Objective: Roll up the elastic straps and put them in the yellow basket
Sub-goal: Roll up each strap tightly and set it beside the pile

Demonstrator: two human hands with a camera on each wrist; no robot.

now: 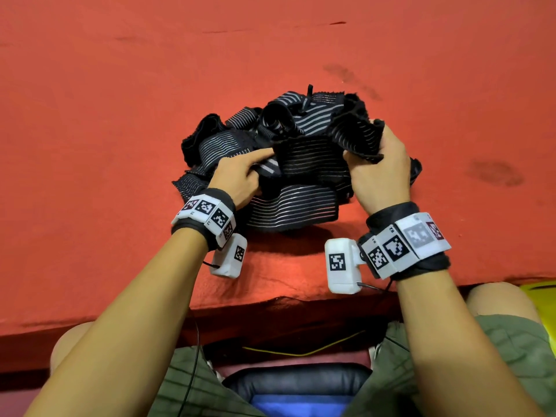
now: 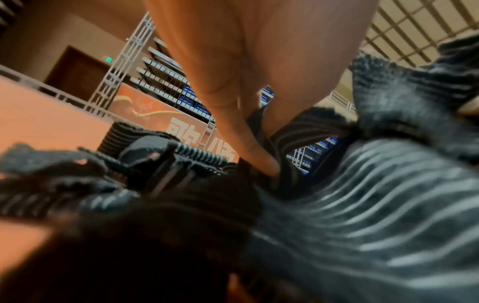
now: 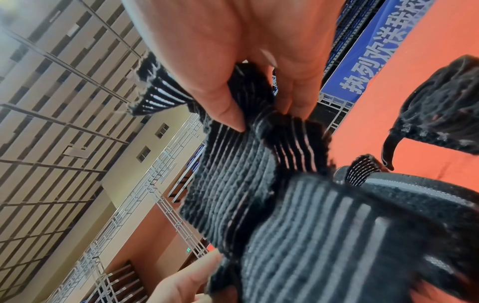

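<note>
The elastic straps (image 1: 288,158) lie in a tangled black, grey-striped heap at the centre of the head view, on the red table (image 1: 120,115). The right hand (image 1: 380,173) pinches one strap end, thumb over the fabric. The left hand (image 1: 240,176) is dug into the heap, index finger out, probably gripping a band, though blur in its wrist view leaves that unsure. Best to draw one strap fully clear and flatten it before rolling from the held end. Only a yellow sliver at the lower right edge, perhaps the yellow basket (image 1: 546,299), shows.
</note>
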